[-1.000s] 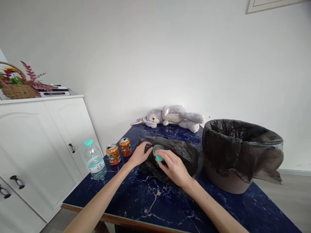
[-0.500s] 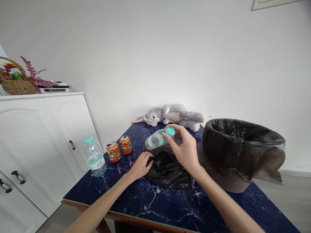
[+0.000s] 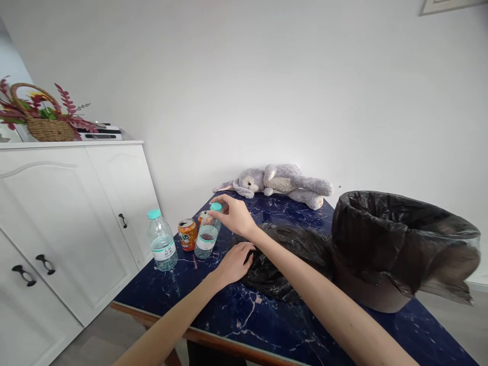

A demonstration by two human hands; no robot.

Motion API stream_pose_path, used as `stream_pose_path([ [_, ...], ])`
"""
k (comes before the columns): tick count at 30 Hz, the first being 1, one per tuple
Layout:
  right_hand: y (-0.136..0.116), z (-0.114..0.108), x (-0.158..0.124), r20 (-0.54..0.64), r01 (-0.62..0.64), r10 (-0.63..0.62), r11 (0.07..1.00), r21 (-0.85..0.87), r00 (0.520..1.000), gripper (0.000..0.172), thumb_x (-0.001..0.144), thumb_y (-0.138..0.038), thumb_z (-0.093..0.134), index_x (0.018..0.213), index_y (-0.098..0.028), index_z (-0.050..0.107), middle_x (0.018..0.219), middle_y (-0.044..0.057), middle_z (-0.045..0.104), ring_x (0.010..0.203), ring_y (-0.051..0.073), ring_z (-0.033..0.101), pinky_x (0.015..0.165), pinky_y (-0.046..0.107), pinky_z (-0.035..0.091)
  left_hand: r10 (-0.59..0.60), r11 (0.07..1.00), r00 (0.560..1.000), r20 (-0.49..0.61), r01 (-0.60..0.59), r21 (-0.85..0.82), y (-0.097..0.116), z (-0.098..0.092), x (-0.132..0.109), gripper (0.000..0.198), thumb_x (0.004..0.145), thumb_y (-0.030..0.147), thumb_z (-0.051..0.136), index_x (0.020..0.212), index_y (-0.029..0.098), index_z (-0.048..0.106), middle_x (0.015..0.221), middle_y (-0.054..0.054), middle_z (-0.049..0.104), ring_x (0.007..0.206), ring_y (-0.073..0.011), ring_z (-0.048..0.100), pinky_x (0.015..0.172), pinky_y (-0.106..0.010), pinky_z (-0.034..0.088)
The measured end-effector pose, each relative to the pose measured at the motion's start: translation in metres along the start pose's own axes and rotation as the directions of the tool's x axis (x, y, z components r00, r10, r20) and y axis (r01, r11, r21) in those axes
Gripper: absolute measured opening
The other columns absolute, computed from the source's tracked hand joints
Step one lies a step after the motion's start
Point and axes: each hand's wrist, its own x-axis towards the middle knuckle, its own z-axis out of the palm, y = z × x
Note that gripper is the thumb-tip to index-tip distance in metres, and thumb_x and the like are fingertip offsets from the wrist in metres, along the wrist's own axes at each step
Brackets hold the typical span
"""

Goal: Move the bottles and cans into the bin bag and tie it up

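With my right hand (image 3: 236,218) I hold a clear plastic bottle (image 3: 206,244) by its turquoise cap, fingertips and thumb around it. The bottle is nearly upright, low over the table or standing on it; I cannot tell which. My left hand (image 3: 235,263) grips the near left edge of a crumpled black plastic bag (image 3: 274,272) lying on the table. Left of the held bottle stands an orange drink can (image 3: 187,236). A second orange can (image 3: 203,217) is partly hidden behind the bottle. Farther left, another capped bottle (image 3: 163,249) stands upright.
A bin (image 3: 375,290) lined with a black bag (image 3: 373,244) stands on the right of the blue marbled table (image 3: 236,317). A grey plush rabbit (image 3: 282,184) lies at the far end by the wall. At left, a white cabinet (image 3: 72,223) bears a flower basket (image 3: 51,129).
My right hand has carried the bottle left from above the black bag to beside the cans, turning it from tilted to nearly upright. My left hand stays on the bag. The view has shifted slightly.
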Motion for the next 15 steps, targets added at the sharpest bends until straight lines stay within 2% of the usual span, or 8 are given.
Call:
stream_pose_path([
  [3,-0.003,0.021,0.008,0.08,-0.012,0.011,1.0,0.008,0.997,0.03,0.092,-0.036,0.08,0.116,-0.019,0.073,0.089,0.002,0.077,0.077,0.018,0.071,0.069,0.027,0.053,0.002,1.0,1.0,-0.005,-0.002,-0.005,-0.003,0.001,-0.002,0.03,0.101,0.017,0.051,0.128,0.02,0.063,0.134,-0.014,0.072,0.128,-0.0333,0.067,0.108,-0.05,0.055],
  [7,-0.012,0.041,0.015,0.134,-0.01,0.009,1.0,0.005,0.991,0.031,0.093,-0.036,0.08,0.118,-0.02,0.073,0.1,0.004,0.079,0.081,0.018,0.072,0.074,0.027,0.055,0.021,0.999,1.0,-0.008,-0.022,-0.024,-0.006,0.003,-0.004,0.031,0.099,0.017,0.051,0.127,0.018,0.064,0.132,-0.017,0.072,0.127,-0.0355,0.067,0.108,-0.052,0.055],
  [12,-0.022,0.053,0.022,0.176,0.008,-0.005,1.0,-0.012,0.984,0.031,0.093,-0.035,0.08,0.121,-0.022,0.075,0.091,0.002,0.079,0.082,0.019,0.073,0.079,0.029,0.056,0.052,0.997,0.997,-0.051,-0.055,-0.053,-0.008,0.005,-0.006,0.033,0.097,0.017,0.052,0.127,0.02,0.064,0.132,-0.015,0.072,0.126,-0.035,0.067,0.109,-0.053,0.055],
  [15,-0.026,0.056,0.024,0.195,0.025,-0.022,1.0,-0.011,0.98,0.032,0.095,-0.034,0.079,0.124,-0.022,0.074,0.094,0.003,0.08,0.083,0.019,0.074,0.08,0.028,0.056,0.044,0.997,0.994,-0.102,-0.05,-0.06,-0.01,0.008,-0.006,0.031,0.095,0.017,0.055,0.123,0.022,0.066,0.129,-0.014,0.072,0.127,-0.0354,0.066,0.109,-0.055,0.054],
])
